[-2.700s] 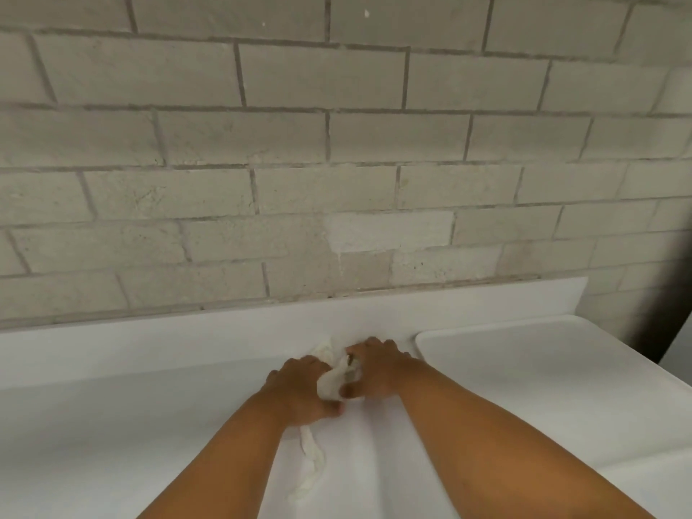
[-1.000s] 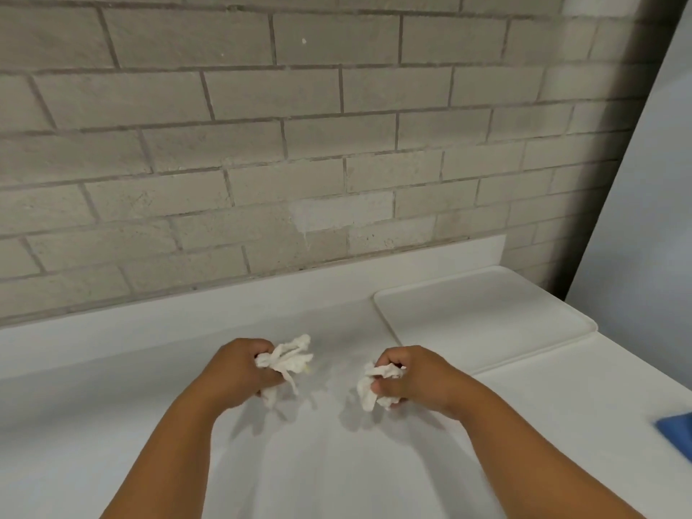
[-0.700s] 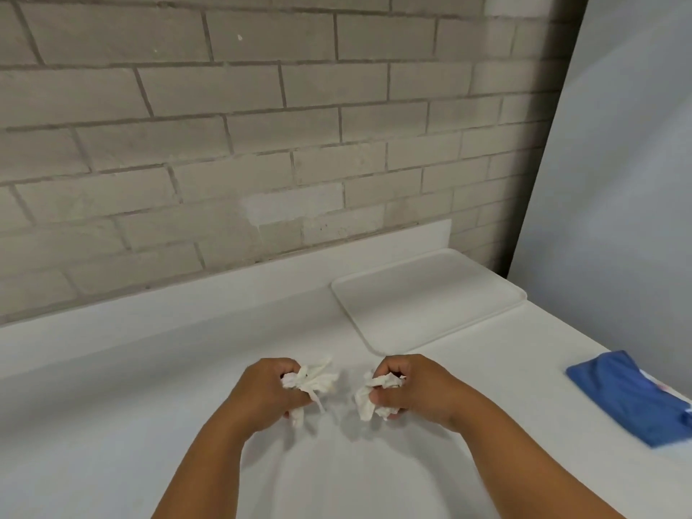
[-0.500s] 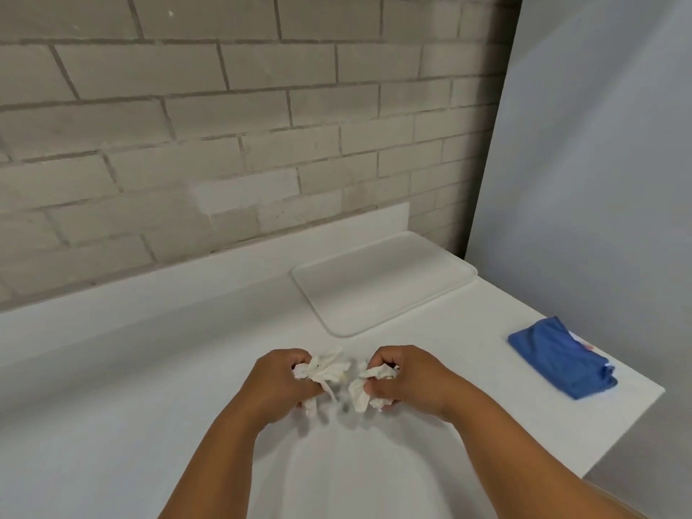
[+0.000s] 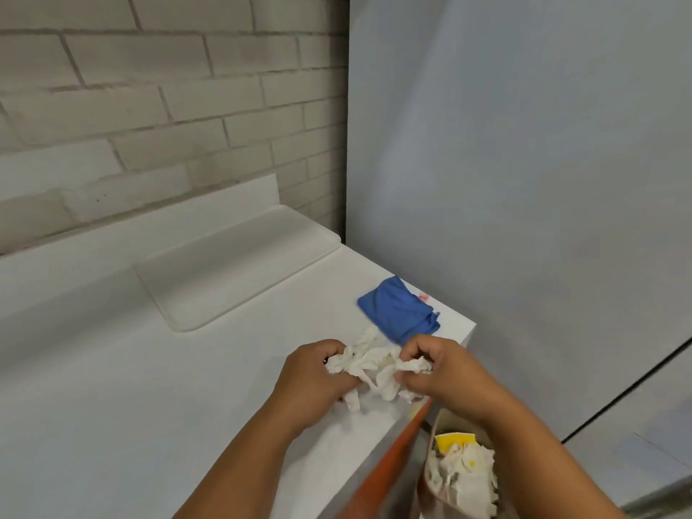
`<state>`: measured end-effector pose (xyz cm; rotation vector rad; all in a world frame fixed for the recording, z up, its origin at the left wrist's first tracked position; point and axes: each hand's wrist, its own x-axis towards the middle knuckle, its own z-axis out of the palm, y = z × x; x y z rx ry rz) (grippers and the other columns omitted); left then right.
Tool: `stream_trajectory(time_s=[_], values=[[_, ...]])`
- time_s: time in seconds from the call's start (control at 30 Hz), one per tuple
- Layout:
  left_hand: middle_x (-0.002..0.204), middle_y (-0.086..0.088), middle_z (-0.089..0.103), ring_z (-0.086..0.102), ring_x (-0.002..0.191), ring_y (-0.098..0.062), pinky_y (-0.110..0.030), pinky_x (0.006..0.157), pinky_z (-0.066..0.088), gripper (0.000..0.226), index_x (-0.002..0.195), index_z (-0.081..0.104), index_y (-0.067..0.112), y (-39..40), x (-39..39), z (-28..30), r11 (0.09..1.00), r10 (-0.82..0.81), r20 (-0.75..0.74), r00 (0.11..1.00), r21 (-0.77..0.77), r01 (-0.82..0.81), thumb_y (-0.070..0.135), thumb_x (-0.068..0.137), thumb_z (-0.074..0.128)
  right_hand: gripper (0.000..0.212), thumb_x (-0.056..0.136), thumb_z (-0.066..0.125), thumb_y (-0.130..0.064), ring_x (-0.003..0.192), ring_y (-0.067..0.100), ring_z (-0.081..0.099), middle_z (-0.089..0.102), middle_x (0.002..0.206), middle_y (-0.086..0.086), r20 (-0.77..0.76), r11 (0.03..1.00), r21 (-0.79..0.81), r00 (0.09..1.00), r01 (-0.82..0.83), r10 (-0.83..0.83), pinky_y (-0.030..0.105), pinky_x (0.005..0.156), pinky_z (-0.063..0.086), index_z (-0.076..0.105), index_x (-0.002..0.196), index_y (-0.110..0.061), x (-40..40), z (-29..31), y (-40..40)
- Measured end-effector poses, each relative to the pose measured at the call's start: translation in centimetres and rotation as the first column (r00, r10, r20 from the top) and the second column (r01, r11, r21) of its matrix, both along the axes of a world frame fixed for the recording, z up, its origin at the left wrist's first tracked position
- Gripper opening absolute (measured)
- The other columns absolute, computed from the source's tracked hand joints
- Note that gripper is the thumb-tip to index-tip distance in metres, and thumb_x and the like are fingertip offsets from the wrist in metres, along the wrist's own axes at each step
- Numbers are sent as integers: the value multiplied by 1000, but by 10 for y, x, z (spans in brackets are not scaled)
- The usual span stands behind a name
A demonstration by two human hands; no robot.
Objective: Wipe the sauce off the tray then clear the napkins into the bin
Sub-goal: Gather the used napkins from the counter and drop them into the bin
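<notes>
Napkins (image 5: 376, 363) are bunched between your two hands near the right edge of the white counter (image 5: 112, 387), and the job now is to get the whole wad over that edge and into the bin (image 5: 458, 477) below without shedding any. Your left hand (image 5: 312, 380) has its fingers curled round the left part of the crumpled paper, and your right hand (image 5: 436, 372) pinches the right part, so both are clamped on the same loose mass, with tails of it hanging down between them. Those dangling strips look the likeliest to tear off or catch on the counter edge, so gather them into your palms first, or press the two clumps into one tighter ball. The bin sits low at the near right, just beside the counter's side, its orange rim showing and crumpled white paper and something yellow already inside; it looks fairly full, so bring your hands down close over the opening before you let go, since a drop from height could bounce off the pile. Carry the wad straight to the right and down, keeping clear of the blue cloth (image 5: 398, 314) lying just beyond your hands at the counter's far right. The tray (image 5: 239, 267) lies farther back on the left, near the brick wall, and from here no sauce shows on it, so the wiping looks done.
</notes>
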<state>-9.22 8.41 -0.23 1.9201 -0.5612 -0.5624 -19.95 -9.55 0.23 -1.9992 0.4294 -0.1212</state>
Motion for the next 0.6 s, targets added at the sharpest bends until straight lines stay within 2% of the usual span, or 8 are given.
stream_trajectory(time_s=[0.07, 0.13, 0.2, 0.37, 0.43, 0.5, 0.6], values=[[64, 7, 66, 57, 56, -4, -19, 54, 45, 12, 76, 70, 19, -30, -16, -1, 999, -53, 5, 999, -7, 53, 25, 72, 79, 15, 78, 76, -4, 58, -1, 58, 65, 72, -3, 6, 998, -21, 999, 53, -52, 12, 57, 48, 65, 79, -14, -21, -4, -28], [71, 10, 69, 61, 61, -2, -16, 55, 46, 15, 83, 71, 22, -58, -33, -5, 994, -110, 3, 994, 2, 110, 30, 72, 79, 13, 77, 78, -9, 67, 6, 62, 69, 79, 0, -4, 995, -26, 995, 99, -99, 21, 65, 50, 67, 82, -15, -41, -11, -54], [78, 10, 71, 65, 70, -6, -17, 57, 49, 19, 90, 72, 22, -84, -49, -11, 988, -156, 3, 988, 17, 156, 29, 73, 79, 13, 77, 78, -12, 69, 9, 63, 70, 79, -2, -26, 989, -16, 989, 145, -146, 22, 65, 51, 67, 81, -16, -59, -19, -77], [83, 7, 70, 64, 76, -9, -22, 61, 48, 20, 88, 70, 22, -139, -79, -36, 964, -251, 8, 968, 98, 249, 35, 72, 77, 14, 75, 78, -8, 65, 10, 62, 70, 74, 0, -101, 968, 13, 964, 249, -247, 28, 66, 50, 67, 77, -17, -93, -48, -125], [84, 6, 69, 60, 71, -6, -18, 59, 45, 17, 82, 68, 25, -154, -85, -50, 954, -268, -1, 963, 141, 266, 36, 73, 76, 14, 75, 77, -5, 64, 8, 62, 69, 73, 1, -158, 967, 6, 955, 256, -252, 27, 64, 51, 68, 76, -16, -98, -62, -135], [89, 4, 67, 58, 71, -3, -13, 58, 42, 13, 79, 64, 29, -170, -90, -67, 944, -276, 0, 961, 186, 271, 35, 73, 75, 12, 75, 74, -1, 58, 5, 60, 67, 71, 2, -217, 962, 17, 940, 273, -263, 18, 56, 51, 66, 78, -10, -103, -78, -144], [95, 3, 64, 62, 76, -9, -22, 63, 50, 19, 76, 62, 33, -188, -90, -96, 920, -290, -11, 957, 271, 282, 47, 65, 69, 12, 76, 71, 1, 53, 3, 58, 64, 72, 2, -304, 958, 38, 916, 285, -260, 12, 49, 45, 64, 78, -9, -107, -101, -153]])
